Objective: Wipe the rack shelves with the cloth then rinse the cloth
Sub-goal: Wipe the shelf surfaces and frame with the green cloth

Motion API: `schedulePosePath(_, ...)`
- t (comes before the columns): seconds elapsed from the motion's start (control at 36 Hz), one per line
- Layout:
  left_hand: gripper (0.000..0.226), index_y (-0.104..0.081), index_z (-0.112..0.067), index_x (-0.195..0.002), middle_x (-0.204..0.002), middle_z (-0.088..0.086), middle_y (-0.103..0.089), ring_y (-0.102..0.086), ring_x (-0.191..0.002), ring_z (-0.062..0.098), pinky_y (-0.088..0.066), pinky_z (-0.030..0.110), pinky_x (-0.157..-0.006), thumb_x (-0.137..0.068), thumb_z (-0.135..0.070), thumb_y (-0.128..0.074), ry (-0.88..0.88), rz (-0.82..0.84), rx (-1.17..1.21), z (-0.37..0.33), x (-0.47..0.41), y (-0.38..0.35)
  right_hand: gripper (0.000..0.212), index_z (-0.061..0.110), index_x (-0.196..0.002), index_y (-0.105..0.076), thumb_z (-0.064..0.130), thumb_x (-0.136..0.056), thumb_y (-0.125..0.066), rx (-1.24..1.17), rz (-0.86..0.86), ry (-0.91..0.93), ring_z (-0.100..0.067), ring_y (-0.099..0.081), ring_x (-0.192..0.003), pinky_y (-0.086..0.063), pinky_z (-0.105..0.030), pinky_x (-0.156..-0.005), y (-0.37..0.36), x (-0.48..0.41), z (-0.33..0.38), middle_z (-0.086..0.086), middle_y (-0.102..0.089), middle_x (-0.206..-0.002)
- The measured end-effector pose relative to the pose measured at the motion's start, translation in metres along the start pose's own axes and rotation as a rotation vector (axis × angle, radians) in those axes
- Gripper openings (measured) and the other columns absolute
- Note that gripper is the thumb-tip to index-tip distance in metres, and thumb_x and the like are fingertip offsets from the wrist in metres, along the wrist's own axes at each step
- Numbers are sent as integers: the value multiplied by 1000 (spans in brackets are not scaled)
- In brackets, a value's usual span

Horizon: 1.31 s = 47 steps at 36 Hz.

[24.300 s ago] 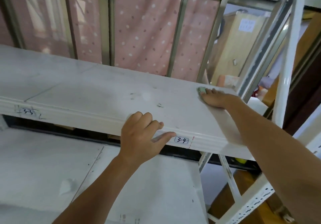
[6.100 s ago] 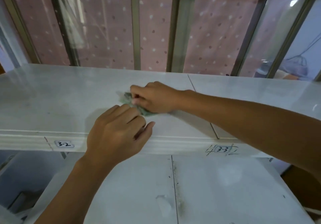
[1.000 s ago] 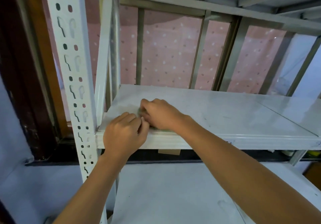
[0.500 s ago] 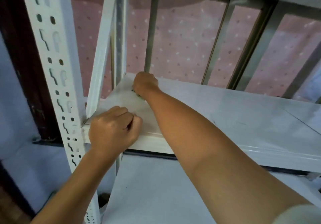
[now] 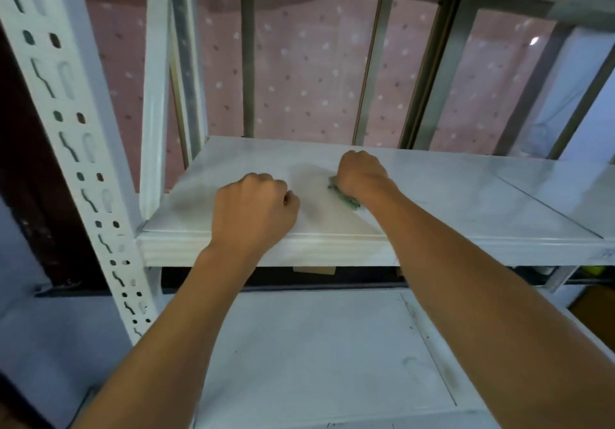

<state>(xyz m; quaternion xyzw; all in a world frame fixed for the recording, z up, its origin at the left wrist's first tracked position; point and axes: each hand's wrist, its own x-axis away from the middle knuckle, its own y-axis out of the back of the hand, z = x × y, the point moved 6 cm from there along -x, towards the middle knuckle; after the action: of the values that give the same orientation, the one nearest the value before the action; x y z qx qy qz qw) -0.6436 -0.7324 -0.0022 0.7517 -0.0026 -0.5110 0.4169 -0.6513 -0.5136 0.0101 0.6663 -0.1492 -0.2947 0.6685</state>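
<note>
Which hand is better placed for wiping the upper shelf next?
Right. The right hand grips the green cloth on the shelf, while the left hand rests curled near the front edge, holding nothing.

The cloth [image 5: 344,197] is mostly hidden beneath the right hand [image 5: 361,175], and only a green edge shows beside the wrist. The fingertips of the left hand [image 5: 253,209] are folded out of sight behind its knuckles. The shelf [image 5: 466,202] is cut off by the right edge and the lower shelf [image 5: 316,362] by the bottom edge; the mark [image 5: 604,255] at the far right of the shelf's front lip is too blurred to read.
</note>
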Motion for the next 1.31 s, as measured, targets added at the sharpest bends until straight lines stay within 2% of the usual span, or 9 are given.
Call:
schedulePosePath(0.17, 44, -39, -10, -52, -55, 3, -40, -38, -50, 24, -22, 24, -48, -85, -18, -67, 111, -59, 105, 21, 1, 7, 23, 10, -106, -51, 32, -98, -46, -39, 9, 451, -28, -52, -82, -44, -37, -67, 3, 14, 43, -13, -56, -95)
schedulePosePath(0.33, 38, -42, -18, -59, -53, -7, -38, -38, -50, 9, -25, 25, -49, -91, -16, -63, 277, -157, 284, 36, 0, 12, 15, 18, -106, -54, 27, -93, -51, -190, 206, 834, -21, -56, -85, -48, -39, -80, -3, 27, 150, -3, -60, -92)
schedulePosePath(0.44, 33, -56, -11, -61, -57, -2, -54, -49, -53, 10, -43, 31, -54, -93, -15, -64, 323, -170, 309, 42, 1, 10, 24, 10, -101, -56, 28, -101, -41, -415, 374, 862, -24, -57, -79, -46, -38, -80, -11, 16, 200, -10, -61, -86)
schedulePosePath(0.56, 32, -63, -11, -64, -58, 2, -58, -54, -54, 20, -53, 41, -57, -93, -23, -58, 358, -136, 255, 44, 0, 5, 19, 12, -105, -52, 30, -99, -47, -300, 215, 918, -14, -56, -78, -42, -27, -65, -16, -10, 230, 0, -57, -88)
schedulePosePath(0.67, 33, -59, -10, -60, -59, 4, -57, -51, -55, 22, -51, 42, -57, -91, -21, -61, 356, -45, 101, 44, -1, -4, 27, 6, -114, -52, 23, -93, -56, -265, 94, 774, -21, -54, -79, -38, -28, -58, -26, -53, 243, -9, -57, -96)
schedulePosePath(1.0, 40, -45, -9, -56, -57, 2, -43, -41, -56, 20, -40, 35, -57, -92, -19, -60, 313, 41, 25, 39, -2, -8, 48, 4, -129, -57, 32, -90, -65, -141, 85, 263, -28, -59, -112, -47, -31, -82, -28, -113, 141, -13, -60, -127)
schedulePosePath(1.06, 40, -49, -7, -57, -57, 4, -46, -43, -56, 20, -48, 40, -57, -93, -21, -60, 322, 62, 14, 39, -2, -8, 49, 3, -129, -57, 32, -89, -65, -123, 100, 212, -31, -57, -114, -47, -33, -85, -29, -111, 117, -15, -57, -130)
schedulePosePath(1.17, 38, -56, -6, -60, -58, 6, -52, -51, -58, 24, -56, 44, -62, -94, -23, -59, 344, 99, 5, 37, -1, -7, 39, 3, -114, -60, 33, -88, -62, -52, 133, 130, -27, -58, -82, -46, -31, -70, -31, -103, 70, -15, -62, -115)
schedulePosePath(1.31, 47, -34, -12, -49, -49, 2, -34, -37, -49, 23, -27, 28, -48, -87, -15, -62, 306, 74, 23, 32, -2, -5, 31, 9, -98, -53, 38, -89, -60, 3, 111, 72, -26, -56, -82, -43, -31, -67, -26, -84, 9, -10, -57, -96)
